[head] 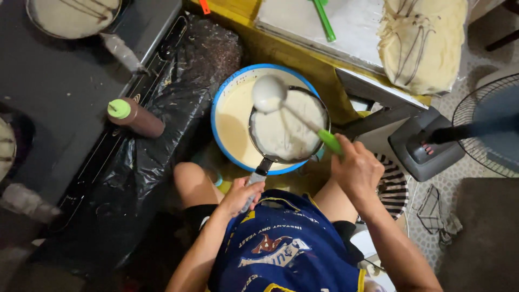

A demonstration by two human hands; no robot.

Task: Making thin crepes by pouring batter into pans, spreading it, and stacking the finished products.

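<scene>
An apron (286, 249) is worn. The pan (287, 130), already coated with batter, is held over the bowl (230, 116) by left hand (240, 196); the ladle (270, 93) is gripped by right hand (357, 170), fingers curled tight.

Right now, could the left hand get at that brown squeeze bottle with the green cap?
Probably not at once. The left hand is closed on the pan handle, so it would have to let go first. The path to the brown squeeze bottle over the black plastic sheet looks free.
</scene>
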